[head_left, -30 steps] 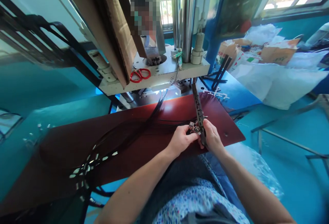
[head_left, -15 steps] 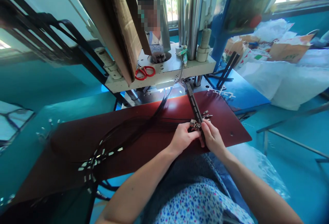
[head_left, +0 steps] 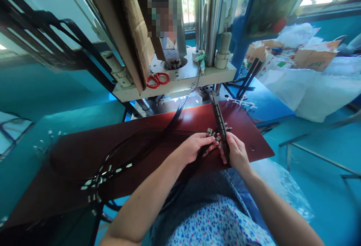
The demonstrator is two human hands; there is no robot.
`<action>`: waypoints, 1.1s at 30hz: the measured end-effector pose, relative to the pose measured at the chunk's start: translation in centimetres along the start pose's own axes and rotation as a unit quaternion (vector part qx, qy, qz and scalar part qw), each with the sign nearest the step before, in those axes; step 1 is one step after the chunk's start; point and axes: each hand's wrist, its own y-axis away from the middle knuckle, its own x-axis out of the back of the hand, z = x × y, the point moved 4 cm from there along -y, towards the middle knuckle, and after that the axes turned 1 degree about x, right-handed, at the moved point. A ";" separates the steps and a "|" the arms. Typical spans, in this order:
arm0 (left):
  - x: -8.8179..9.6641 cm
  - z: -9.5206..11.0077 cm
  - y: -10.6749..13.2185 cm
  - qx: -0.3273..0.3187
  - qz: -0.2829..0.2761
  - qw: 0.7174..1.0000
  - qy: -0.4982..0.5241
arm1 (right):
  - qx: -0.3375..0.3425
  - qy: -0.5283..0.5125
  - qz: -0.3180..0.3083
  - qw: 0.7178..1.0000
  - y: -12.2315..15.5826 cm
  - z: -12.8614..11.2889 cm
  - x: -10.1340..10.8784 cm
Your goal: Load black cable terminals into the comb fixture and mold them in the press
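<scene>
My left hand (head_left: 194, 146) rests on the dark red board (head_left: 84, 155), its fingers closed around a black strap and pinching small metal clips (head_left: 212, 135) at the fingertips. My right hand (head_left: 236, 151) is closed on a long black slotted bar (head_left: 219, 120) that runs from my fingers up under the press machine (head_left: 180, 76). The two hands almost touch at the clips. More black straps (head_left: 135, 152) with white tags curve away to the left across the board.
Red scissors (head_left: 157, 79) lie on the press plate. Steel columns (head_left: 208, 16) rise behind it, and a person stands beyond the machine. White bags and cardboard boxes (head_left: 310, 73) are piled at right. A blue table (head_left: 259, 103) holds black strips.
My left hand has slid a little left and back, drawing the strap toward me. The bar in my right hand has swung slightly right. The view shifted a bit.
</scene>
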 end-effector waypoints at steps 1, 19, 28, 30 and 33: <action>0.0 0.0 0.0 0.007 -0.001 1.000 0.001 | -0.002 0.000 -0.003 1.000 0.0 0.0 0.0; -0.5 0.6 0.6 -0.218 0.212 0.919 -0.250 | -0.004 0.025 -0.022 0.999 -0.3 0.2 -0.2; 0.2 0.1 0.2 -0.201 0.217 0.932 -0.210 | -0.005 0.051 -0.025 0.998 -0.2 0.0 -0.5; 0.1 0.0 0.0 -0.192 0.207 0.941 -0.185 | -0.005 0.058 -0.027 0.998 -0.2 -0.1 -0.5; 0.1 -0.3 -0.2 -0.177 0.204 0.952 -0.143 | 0.000 0.087 -0.026 0.996 -0.3 -0.1 -0.6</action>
